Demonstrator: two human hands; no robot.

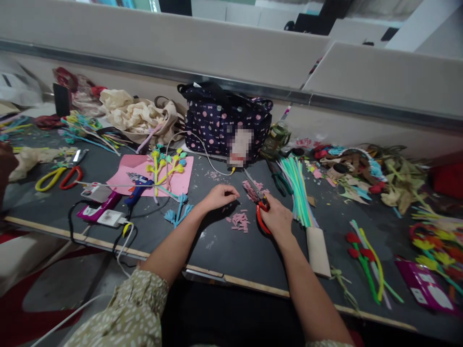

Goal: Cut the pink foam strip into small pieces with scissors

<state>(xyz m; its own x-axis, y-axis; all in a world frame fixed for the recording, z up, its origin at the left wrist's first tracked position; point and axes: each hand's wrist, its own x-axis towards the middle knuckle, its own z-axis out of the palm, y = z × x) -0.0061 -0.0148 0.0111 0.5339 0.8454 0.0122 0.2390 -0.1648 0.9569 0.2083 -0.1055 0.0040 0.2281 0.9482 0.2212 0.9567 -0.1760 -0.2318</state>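
Note:
My right hand (279, 217) is wrapped round the orange-red handles of a pair of scissors (262, 224), whose blades point away over a pile of short pink pieces (250, 192). Across from it, my left hand (220, 198) hovers low over the grey table with its fingers curled in towards the thumb. Whether anything small sits in that pinch is too unclear to make out. Between the hands and nearer to me lies a second heap of pink pieces (239, 221).
A dark patterned bag (217, 120) stands at the back behind a phone on a cable. Left are pink paper (184, 180), a blue glue gun (137, 190) and yellow-and-red scissors (61, 178). Right are pliers (278, 178), green pipe cleaners (294, 183) and red flowers (358, 248). Someone's hand (5, 166) shows far left.

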